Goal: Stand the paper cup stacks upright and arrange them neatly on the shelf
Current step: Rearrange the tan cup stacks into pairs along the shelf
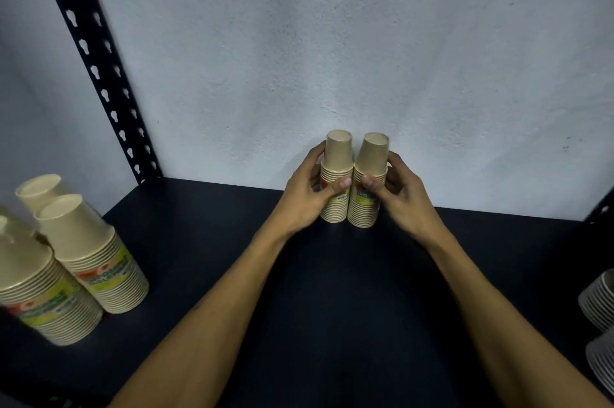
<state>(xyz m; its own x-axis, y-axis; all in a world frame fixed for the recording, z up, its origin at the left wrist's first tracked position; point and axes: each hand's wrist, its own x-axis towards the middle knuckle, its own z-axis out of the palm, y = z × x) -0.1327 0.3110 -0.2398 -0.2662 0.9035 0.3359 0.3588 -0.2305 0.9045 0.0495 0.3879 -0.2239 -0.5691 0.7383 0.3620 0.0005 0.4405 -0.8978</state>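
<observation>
Two tan paper cup stacks stand upright, rims down, side by side at the back of the dark shelf (206, 241) against the wall. My left hand (307, 193) grips the left cup stack (337, 155). My right hand (397, 191) grips the right cup stack (372, 158), which leans slightly to the right at its top. The two stacks touch near their bases. Each carries a green and red label, partly covered by my thumbs.
Three more wrapped cup stacks (89, 254) stand upright at the shelf's left end, beside a black perforated upright post (96, 65). Pale cup stacks (599, 304) lie at the right edge, cut off by the frame. A rough white wall (332, 42) backs the shelf.
</observation>
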